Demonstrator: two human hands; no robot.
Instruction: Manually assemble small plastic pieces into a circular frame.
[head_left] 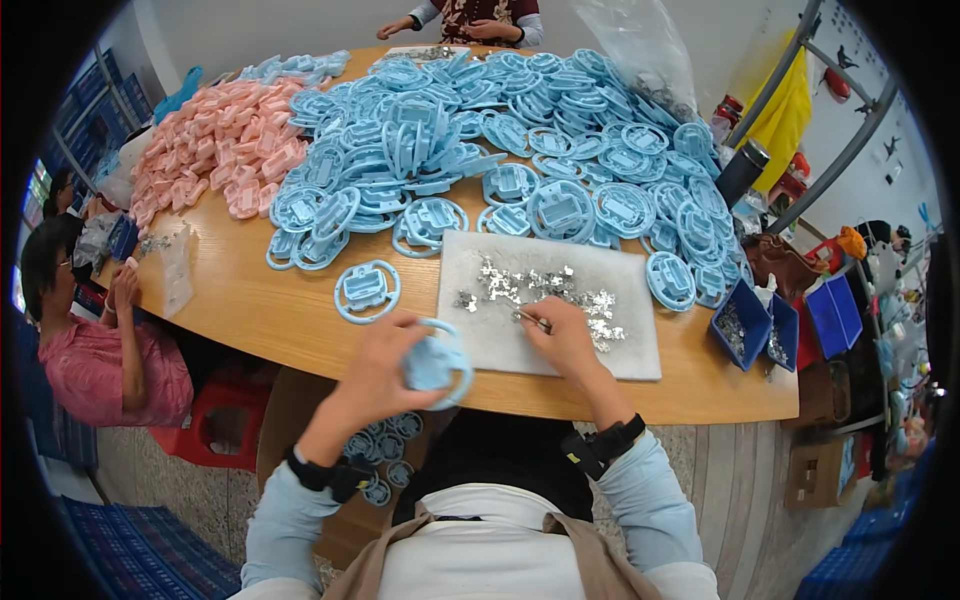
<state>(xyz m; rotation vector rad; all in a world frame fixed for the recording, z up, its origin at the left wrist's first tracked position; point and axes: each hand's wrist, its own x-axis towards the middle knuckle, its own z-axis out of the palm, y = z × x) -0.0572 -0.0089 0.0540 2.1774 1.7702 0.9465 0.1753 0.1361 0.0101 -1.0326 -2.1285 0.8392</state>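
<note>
My left hand point(372, 365) is closed on a light blue plastic ring-shaped part point(440, 362), held tilted above the table's near edge. My right hand point(566, 342) pinches a slim metal tool that looks like tweezers point(528, 318), its tip among small shiny metal pieces point(505, 284). Those pieces lie scattered on a white board point(480, 352) in front of me. One loose blue ring part point(366, 291) rests on the wood left of the board. Behind the board rises a large heap of the same blue parts point(420, 135).
Pink plastic parts point(225, 140) are heaped at the far left. Blue bins point(742, 325) with metal pieces stand at the table's right edge. Below the table, a carton holds blue parts point(385, 445). One person point(110, 350) sits at left, another point(490, 25) works across the table.
</note>
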